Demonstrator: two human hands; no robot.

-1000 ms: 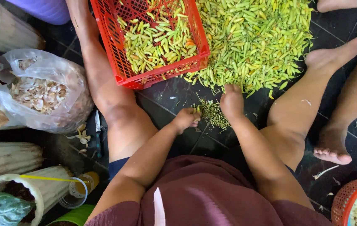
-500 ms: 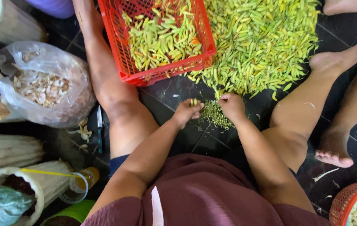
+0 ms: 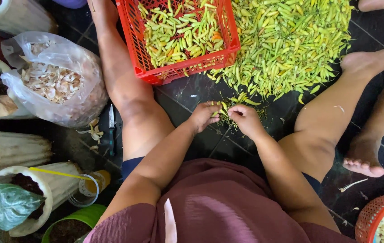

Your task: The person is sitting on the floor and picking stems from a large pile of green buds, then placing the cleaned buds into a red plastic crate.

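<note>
Dark floor tiles carry a red crate top centre and loose chilies upper right. At centre, left hand and right hand pinch chili stems, fingers curled.

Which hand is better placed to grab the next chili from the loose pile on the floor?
Probably the right hand: it lies nearer the loose chili pile. The left hand sits toward the red crate and already holds a chili.

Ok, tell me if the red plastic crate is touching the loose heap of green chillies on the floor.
Touching. The head view shows the red plastic crate with its right front corner pressed into the loose heap of green chillies; chillies lie against its wall with no floor showing between.
</note>
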